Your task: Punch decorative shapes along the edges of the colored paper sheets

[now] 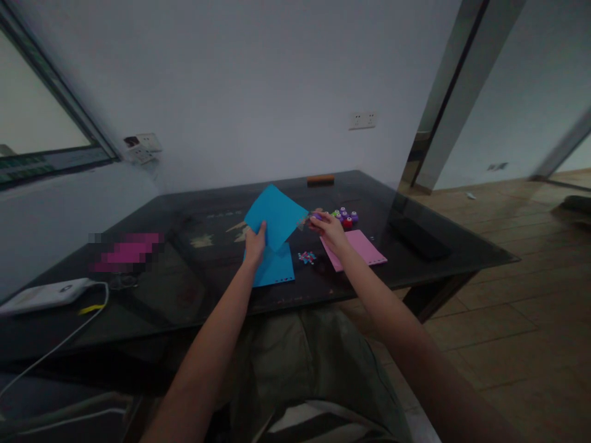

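My left hand [255, 244] grips the lower edge of a blue paper sheet [276, 215] and holds it tilted up above the dark table [194, 289]. My right hand [329, 229] pinches a small purple punch [316, 216] against the sheet's right corner. Another blue sheet [276, 268] lies flat under the lifted one, with a row of holes along its near edge. A pink sheet [357, 248] lies to the right, under my right wrist. Small coloured paper cut-outs [306, 256] lie between the two flat sheets.
Several small punches [347, 216] stand in a cluster behind my right hand. A black flat object [418, 237] lies at the right edge, an orange bar [320, 179] at the far edge. A white device with a cable [46, 295] and a blurred pink patch [127, 251] are on the left.
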Motion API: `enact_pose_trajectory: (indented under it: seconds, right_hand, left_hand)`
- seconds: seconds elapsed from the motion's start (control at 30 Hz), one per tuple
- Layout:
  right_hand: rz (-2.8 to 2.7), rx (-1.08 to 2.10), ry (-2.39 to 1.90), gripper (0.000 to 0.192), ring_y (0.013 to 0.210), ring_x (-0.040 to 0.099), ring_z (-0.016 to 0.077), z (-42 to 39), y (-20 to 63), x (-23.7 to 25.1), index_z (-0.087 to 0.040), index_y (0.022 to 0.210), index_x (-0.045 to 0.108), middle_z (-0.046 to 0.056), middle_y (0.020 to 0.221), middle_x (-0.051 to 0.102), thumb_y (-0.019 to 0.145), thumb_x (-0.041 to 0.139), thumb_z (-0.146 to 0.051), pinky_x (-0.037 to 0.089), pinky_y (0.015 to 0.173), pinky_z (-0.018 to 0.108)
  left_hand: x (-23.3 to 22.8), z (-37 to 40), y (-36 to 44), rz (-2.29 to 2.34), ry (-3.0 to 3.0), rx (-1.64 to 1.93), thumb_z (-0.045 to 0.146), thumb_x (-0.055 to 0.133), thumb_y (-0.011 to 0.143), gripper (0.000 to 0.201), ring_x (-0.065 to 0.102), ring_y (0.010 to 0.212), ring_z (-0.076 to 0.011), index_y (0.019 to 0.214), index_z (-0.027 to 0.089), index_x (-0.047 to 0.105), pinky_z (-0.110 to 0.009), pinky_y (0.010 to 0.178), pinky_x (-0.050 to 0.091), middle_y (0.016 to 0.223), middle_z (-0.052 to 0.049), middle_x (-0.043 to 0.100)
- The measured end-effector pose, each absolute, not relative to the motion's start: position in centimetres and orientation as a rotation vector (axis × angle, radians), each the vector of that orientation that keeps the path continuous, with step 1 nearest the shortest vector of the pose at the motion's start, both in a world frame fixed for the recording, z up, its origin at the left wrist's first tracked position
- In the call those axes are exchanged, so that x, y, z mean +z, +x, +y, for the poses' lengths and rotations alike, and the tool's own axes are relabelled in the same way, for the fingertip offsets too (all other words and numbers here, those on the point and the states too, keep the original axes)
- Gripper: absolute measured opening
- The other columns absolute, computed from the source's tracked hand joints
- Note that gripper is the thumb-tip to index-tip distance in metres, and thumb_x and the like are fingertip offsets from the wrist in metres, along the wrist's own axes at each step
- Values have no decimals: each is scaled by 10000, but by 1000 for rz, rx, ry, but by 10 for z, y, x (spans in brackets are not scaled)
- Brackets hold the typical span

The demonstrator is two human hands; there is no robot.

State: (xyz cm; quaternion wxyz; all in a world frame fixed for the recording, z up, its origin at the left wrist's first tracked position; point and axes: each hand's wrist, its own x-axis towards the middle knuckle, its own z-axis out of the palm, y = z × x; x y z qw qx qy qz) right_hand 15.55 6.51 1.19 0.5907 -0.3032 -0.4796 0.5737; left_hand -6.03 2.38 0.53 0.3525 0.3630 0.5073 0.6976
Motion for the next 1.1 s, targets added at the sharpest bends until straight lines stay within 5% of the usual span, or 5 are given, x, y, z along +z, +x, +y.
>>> enact_pose_trajectory:
  seconds: [0.23, 0.4, 0.6, 0.83, 1.1]
  right_hand:
    - [-1204, 1577, -661, 340, 709, 657, 139, 33, 143, 17, -204, 991, 633, 48, 917, 702, 687, 717, -333, 530, 672, 271]
    - [-1236, 1590, -509, 307, 952, 649, 185, 26, 147, 20, -207, 921, 657, 47, 1015, 683, 658, 752, -334, 522, 828, 330]
    - [-1221, 1591, -513, 324, 980, 617, 178, 27, 143, 18, -205, 905, 669, 35, 1042, 665, 621, 768, -325, 515, 874, 362]
    - [-1206, 1464, -533, 412, 943, 617, 165, 33, 141, 12, -206, 981, 664, 30, 976, 675, 605, 771, -335, 486, 904, 343]
    - [-1333, 1301, -572, 442, 988, 589, 179, 28, 137, 12, -205, 1036, 660, 46, 1037, 664, 616, 749, -312, 445, 935, 349]
  left_hand:
    - [6, 20, -58, 1386, 1021, 1813, 474, 638, 759, 298, 531, 547, -176, 687, 205, 534, -267, 533, 412, 495, 21, 420]
    - [9, 17, -56, 1397, 1030, 1841, 449, 655, 754, 285, 554, 596, -191, 662, 205, 538, -264, 544, 408, 500, 13, 428]
    - [11, 15, -52, 1368, 1130, 1840, 393, 683, 743, 247, 569, 591, -179, 657, 186, 578, -241, 508, 411, 516, 2, 492]
    - [14, 12, -42, 1204, 1133, 1639, 309, 762, 658, 320, 602, 622, -164, 915, 176, 626, -243, 501, 472, 816, -44, 671]
    - [12, 4, -29, 1098, 1077, 1468, 191, 749, 662, 531, 672, 733, -221, 1164, 214, 577, -300, 581, 526, 1091, -99, 661]
